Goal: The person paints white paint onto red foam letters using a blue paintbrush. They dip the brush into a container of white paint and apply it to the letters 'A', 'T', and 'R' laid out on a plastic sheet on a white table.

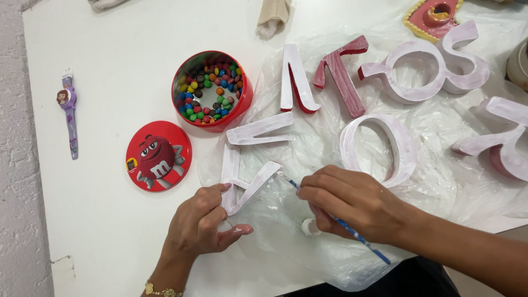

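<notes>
My left hand [201, 226] grips the lower end of a white-painted block letter [250, 159] lying on a clear plastic sheet [440, 181]. My right hand [352, 202] holds a thin blue paintbrush [357, 237], its bristle tip touching the letter's near arm. A small white paint cap or pot [309, 226] sits just below my right hand. Paint smears my left fingertips.
Several more block letters lie on the sheet: a V [297, 82], a red T [341, 74], an O [379, 148], an S [434, 63]. An open red tin of coloured candies [212, 91] and its lid [158, 155] stand left. A purple child's watch [69, 113] lies far left.
</notes>
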